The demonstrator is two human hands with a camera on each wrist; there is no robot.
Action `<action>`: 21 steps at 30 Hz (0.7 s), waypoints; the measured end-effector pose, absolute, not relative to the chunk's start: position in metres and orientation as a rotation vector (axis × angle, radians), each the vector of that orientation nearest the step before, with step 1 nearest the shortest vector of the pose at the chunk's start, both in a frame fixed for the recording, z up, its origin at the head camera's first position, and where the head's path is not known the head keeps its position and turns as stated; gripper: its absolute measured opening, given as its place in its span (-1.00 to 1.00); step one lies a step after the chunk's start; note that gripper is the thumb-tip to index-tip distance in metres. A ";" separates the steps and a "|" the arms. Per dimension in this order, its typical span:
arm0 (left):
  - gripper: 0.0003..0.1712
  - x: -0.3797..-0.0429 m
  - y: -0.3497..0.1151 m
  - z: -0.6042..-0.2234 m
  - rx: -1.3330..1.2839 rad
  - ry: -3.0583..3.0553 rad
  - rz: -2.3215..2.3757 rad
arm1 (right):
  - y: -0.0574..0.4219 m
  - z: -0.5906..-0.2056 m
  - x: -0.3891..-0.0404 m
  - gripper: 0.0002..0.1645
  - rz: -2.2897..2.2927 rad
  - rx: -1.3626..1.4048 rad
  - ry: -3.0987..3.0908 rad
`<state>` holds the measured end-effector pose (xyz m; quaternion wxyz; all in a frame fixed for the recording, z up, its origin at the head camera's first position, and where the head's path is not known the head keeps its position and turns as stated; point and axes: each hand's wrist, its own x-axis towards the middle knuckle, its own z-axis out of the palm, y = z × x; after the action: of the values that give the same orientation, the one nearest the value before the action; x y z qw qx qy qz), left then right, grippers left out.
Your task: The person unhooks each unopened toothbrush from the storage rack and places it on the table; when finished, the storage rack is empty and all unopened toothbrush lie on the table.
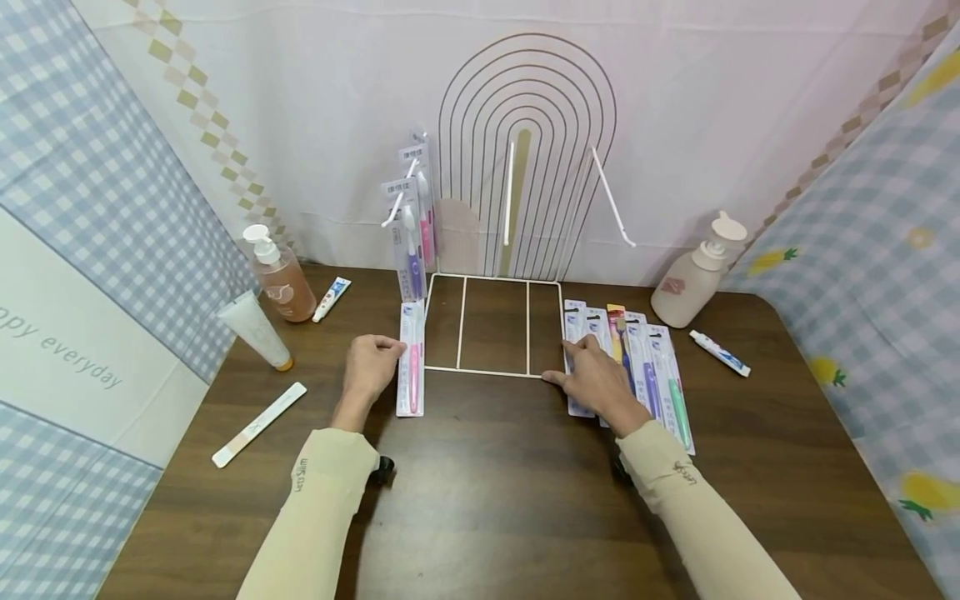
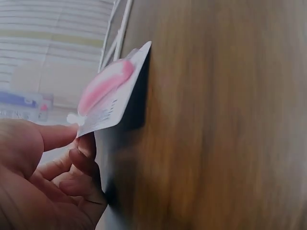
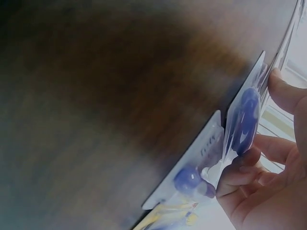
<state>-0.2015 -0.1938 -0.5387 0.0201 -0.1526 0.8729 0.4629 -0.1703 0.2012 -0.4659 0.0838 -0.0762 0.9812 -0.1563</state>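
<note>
My left hand (image 1: pixel 369 365) pinches the edge of a packaged pink toothbrush (image 1: pixel 413 367) between thumb and fingers; in the left wrist view the pack (image 2: pixel 112 91) tilts up from the table. My right hand (image 1: pixel 596 379) reaches over the leftmost packaged toothbrush (image 1: pixel 574 321) of a row. In the right wrist view, its fingertips are at that purple-handled pack (image 3: pixel 245 120), while the thumb is extended apart toward a wire frame. Between the hands lies the white wire base (image 1: pixel 495 372) of a rack. Packaged toothbrushes (image 1: pixel 411 250) hang from its left hook.
Two other white hooks (image 1: pixel 611 200) jut forward at centre and right. At left stand an amber pump bottle (image 1: pixel 288 283) and a white tube (image 1: pixel 255 333), with a toothpaste box (image 1: pixel 332 300) and a slim white packet (image 1: pixel 258 425). A white pump bottle (image 1: pixel 690 283) and toothpaste tube (image 1: pixel 720 353) are right.
</note>
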 end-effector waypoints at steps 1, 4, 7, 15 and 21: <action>-0.70 -0.201 -0.196 -0.538 -0.486 2.726 1.391 | 0.201 -0.466 -0.170 0.03 -0.466 -0.225 2.929; -0.70 -0.198 -0.201 -0.534 -0.512 2.766 1.277 | 0.202 -0.465 -0.170 0.02 -0.463 -0.223 2.937; -0.69 -0.195 -0.203 -0.529 -0.517 2.793 1.217 | 0.202 -0.466 -0.171 0.01 -0.468 -0.228 2.939; -0.73 -0.194 -0.208 -0.527 -0.503 2.838 1.181 | 0.203 -0.468 -0.171 0.02 -0.459 -0.239 2.939; -0.78 -0.196 -0.210 -0.530 -0.514 2.829 1.183 | 0.203 -0.468 -0.171 0.02 -0.448 -0.245 2.940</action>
<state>-0.1955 -0.2101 -0.5303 0.0162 -0.1652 0.9098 0.3804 -0.1711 0.2028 -0.4678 0.0788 -0.0818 0.9822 -0.1496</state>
